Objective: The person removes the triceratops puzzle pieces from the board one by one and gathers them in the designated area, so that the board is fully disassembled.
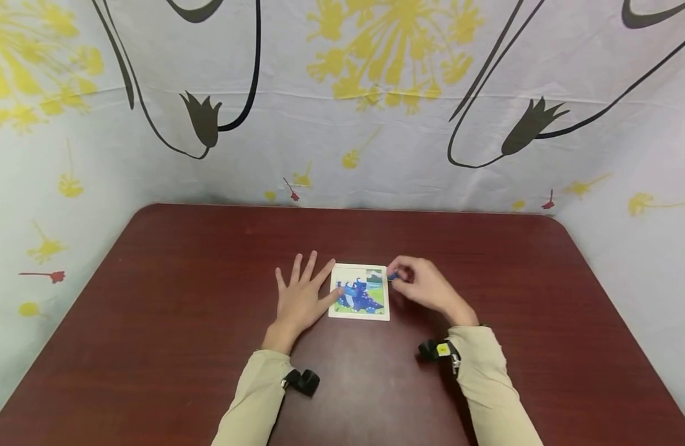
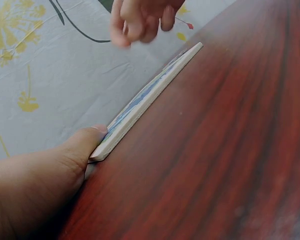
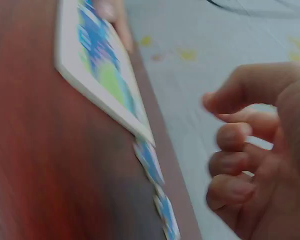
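A square picture puzzle (image 1: 359,318) with a white border and a blue dinosaur picture lies on the table. My left hand (image 1: 300,300) rests beside it with fingers spread, its thumb (image 2: 92,136) on the puzzle's left edge. At the upper right corner of the picture is a darker grey-green patch (image 1: 374,276). Off the right edge hovers my right hand (image 1: 426,285), fingers loosely curled, with nothing seen between them in the right wrist view. Two small blue-patterned puzzle pieces (image 3: 150,162) lie in a row against that edge, partly covered by the right hand in the head view.
The dark red-brown wooden table (image 1: 209,266) reaches back to a white cloth (image 1: 342,142) with yellow and grey flower prints. Black straps (image 1: 302,382) with small devices sit at both wrists, over beige sleeves (image 1: 253,402).
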The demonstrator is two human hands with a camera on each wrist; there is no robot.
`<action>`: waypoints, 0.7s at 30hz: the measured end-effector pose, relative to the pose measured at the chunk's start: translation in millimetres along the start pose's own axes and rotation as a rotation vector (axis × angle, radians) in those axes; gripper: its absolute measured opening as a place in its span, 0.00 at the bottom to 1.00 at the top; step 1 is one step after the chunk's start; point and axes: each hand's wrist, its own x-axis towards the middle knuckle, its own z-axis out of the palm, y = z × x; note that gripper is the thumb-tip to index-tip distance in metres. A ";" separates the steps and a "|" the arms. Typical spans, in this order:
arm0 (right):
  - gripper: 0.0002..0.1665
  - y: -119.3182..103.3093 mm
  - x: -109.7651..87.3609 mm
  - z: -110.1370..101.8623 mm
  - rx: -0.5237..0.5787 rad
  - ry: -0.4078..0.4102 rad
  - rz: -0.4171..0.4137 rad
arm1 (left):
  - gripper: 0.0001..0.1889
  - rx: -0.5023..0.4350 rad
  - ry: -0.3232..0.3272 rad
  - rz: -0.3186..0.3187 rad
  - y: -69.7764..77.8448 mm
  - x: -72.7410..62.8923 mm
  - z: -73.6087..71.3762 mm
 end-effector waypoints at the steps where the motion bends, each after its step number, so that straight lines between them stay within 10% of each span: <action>1: 0.06 -3.1 2.6 5.5 -0.030 -0.043 -0.011 | 0.38 0.001 -0.002 -0.002 -0.4 -0.4 0.0; 21: 0.09 -11.1 19.3 32.6 -0.134 -0.142 0.026 | 0.37 0.005 -0.026 -0.015 -1.9 1.0 -0.4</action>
